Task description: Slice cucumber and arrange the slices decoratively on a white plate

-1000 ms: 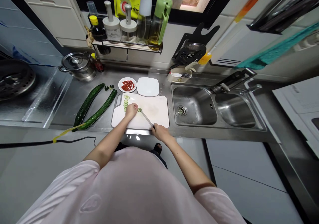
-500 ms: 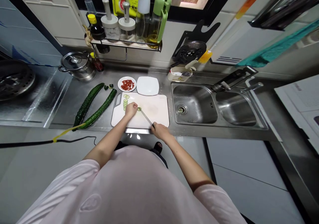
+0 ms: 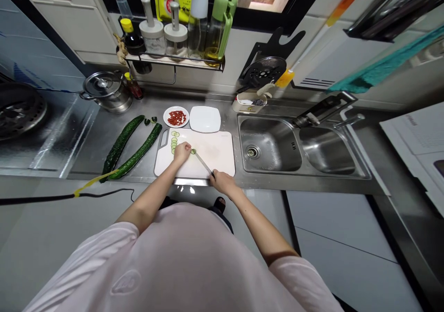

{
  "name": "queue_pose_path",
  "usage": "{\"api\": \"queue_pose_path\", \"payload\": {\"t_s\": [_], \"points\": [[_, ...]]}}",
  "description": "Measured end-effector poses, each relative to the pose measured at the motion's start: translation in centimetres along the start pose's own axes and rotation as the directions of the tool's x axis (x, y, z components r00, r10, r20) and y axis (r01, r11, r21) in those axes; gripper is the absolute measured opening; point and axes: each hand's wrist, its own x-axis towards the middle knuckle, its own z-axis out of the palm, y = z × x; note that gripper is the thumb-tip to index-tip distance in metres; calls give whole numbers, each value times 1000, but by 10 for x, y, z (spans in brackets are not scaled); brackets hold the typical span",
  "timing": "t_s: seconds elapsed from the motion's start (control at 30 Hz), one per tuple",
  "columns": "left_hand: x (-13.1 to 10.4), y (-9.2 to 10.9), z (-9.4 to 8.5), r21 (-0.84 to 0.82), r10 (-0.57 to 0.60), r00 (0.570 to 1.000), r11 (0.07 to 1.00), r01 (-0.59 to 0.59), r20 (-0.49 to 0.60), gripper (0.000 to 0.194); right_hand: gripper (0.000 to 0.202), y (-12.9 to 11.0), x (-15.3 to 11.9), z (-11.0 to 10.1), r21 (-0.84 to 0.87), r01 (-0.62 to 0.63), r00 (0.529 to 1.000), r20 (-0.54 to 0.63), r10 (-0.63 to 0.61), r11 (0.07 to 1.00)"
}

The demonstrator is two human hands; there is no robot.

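Note:
On the white cutting board (image 3: 215, 152), my right hand (image 3: 222, 181) is wrapped round the handle of a knife (image 3: 204, 162), whose blade points up and left. A cucumber slice (image 3: 193, 151) lies at the blade's tip. My left hand (image 3: 182, 152) is closed just left of that slice; what its fingers hold, if anything, is too small to make out. Several cucumber slices (image 3: 174, 141) form a column on the board's left side. Two whole-looking cucumbers (image 3: 121, 140) rest on the counter to the left, with small cut ends (image 3: 147, 121) near their tops.
Behind the board stand a plate of red pieces (image 3: 176, 117) and a white square plate (image 3: 205, 119). A lidded pot (image 3: 107, 92) is at the back left. The double sink (image 3: 270, 144) lies right. Bottles fill a wall rack (image 3: 176, 59) above.

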Motion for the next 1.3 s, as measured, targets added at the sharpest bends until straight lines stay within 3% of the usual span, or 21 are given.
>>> {"api": "queue_pose_path", "payload": {"t_s": [0.67, 1.03, 1.3], "points": [[1, -1, 1, -4, 5, 1000, 1000, -5, -3, 13, 35, -1, 0, -2, -1, -2, 1000, 11, 2, 1000], [0, 1, -1, -11, -4, 1000, 1000, 4, -7, 16, 36, 8, -17, 1, 3, -11, 1000, 30, 11, 1000], [1, -2, 1, -2, 5, 1000, 1000, -5, -15, 16, 36, 4, -4, 4, 14, 10, 1000, 5, -10, 1000]]}}
